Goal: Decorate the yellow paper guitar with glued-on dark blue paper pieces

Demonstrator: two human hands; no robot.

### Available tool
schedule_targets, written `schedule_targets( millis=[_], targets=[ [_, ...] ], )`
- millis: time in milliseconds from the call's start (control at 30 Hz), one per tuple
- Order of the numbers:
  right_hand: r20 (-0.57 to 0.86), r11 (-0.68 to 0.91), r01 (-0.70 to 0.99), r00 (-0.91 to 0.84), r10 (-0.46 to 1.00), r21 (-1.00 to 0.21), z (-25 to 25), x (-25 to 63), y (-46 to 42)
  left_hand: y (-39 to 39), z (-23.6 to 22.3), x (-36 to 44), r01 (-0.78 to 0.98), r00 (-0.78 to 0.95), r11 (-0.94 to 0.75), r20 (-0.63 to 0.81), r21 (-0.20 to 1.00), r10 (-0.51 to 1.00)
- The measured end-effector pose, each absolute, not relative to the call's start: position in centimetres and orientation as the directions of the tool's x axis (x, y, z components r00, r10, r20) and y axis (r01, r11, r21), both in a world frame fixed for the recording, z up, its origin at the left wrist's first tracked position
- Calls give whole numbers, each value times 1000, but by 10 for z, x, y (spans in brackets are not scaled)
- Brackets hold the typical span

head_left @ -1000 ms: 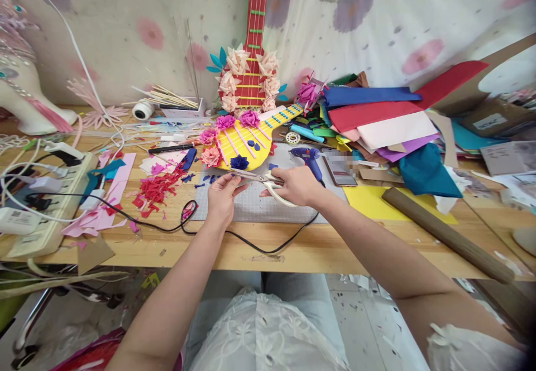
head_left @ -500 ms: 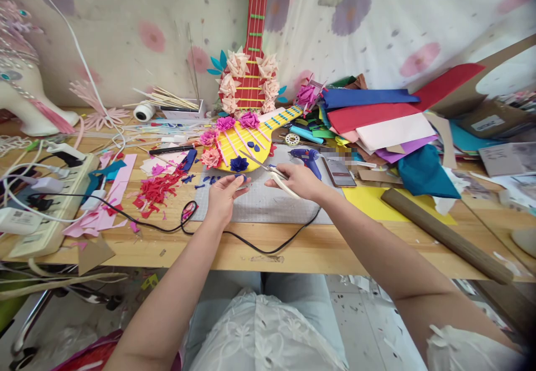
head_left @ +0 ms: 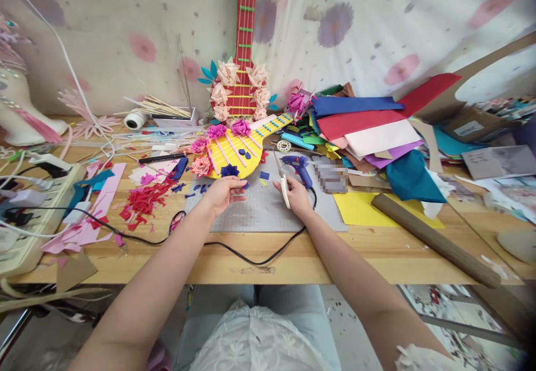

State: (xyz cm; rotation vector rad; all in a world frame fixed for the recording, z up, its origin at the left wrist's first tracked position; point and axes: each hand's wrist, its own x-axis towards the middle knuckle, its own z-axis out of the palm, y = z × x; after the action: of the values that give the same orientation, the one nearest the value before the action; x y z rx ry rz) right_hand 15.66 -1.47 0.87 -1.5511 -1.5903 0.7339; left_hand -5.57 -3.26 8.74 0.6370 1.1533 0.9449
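Pinched in the fingers of my left hand [head_left: 228, 194] is a small dark blue petal-like piece [head_left: 246, 184]. My right hand [head_left: 295, 197] is closed around the white handles of a pair of scissors [head_left: 285, 191], whose blades point up and away. Just beyond my left hand lies a yellow instrument-shaped craft [head_left: 234, 156] with pink strips, pink flowers, a dark blue flower [head_left: 230, 170] and a few loose blue pieces on it. A blue glue gun [head_left: 297, 169] rests beside my right hand on the grey cutting mat [head_left: 259, 217].
Behind stands a red guitar-shaped craft [head_left: 245, 42] with peach flowers. Coloured sheets [head_left: 368, 120] pile up at right, near a brown roll [head_left: 435, 240]. Red scraps [head_left: 144, 198] and a power strip [head_left: 46, 226] lie left. A black cord [head_left: 251, 260] loops across the front.
My right hand has drawn the scissors away from my left hand, and their blades now point more upward. My left hand still holds the blue piece. The view has shifted slightly.
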Motion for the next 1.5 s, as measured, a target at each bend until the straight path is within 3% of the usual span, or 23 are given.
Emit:
schedule_targets(
  millis=[133,233,367,967,1100,1233,1333,1500],
  targets=[
    [103,76,370,54,993,-926,6,153,-15,-27,88,-44,-200,92,411,-400,889,912],
    [-1,5,62,-102,995,-998,14,148,-18,-28,83,-28,-95,110,373,-363,923,925],
    [40,-2,-184,-227,973,-983,22,145,-20,-30,72,-8,-48,98,363,-357,931,929],
    [-41,-94,-209,-244,969,-973,7,154,-13,-36,41,15,-221,-82,307,-331,926,940],
    [-33,-77,-201,-215,976,-976,6,154,-13,-34,46,12,-82,-44,327,-331,941,943],
    [-57,-99,-193,-209,976,-976,8,154,-13,-26,59,2,171,-6,190,-192,967,981],
    [-65,-109,-205,-210,976,-973,10,154,-14,-19,65,-1,332,48,139,-164,933,985],
    [-32,-75,-205,-206,978,-976,8,155,-14,2,81,-8,467,98,6,-59,884,993]
  ],
)
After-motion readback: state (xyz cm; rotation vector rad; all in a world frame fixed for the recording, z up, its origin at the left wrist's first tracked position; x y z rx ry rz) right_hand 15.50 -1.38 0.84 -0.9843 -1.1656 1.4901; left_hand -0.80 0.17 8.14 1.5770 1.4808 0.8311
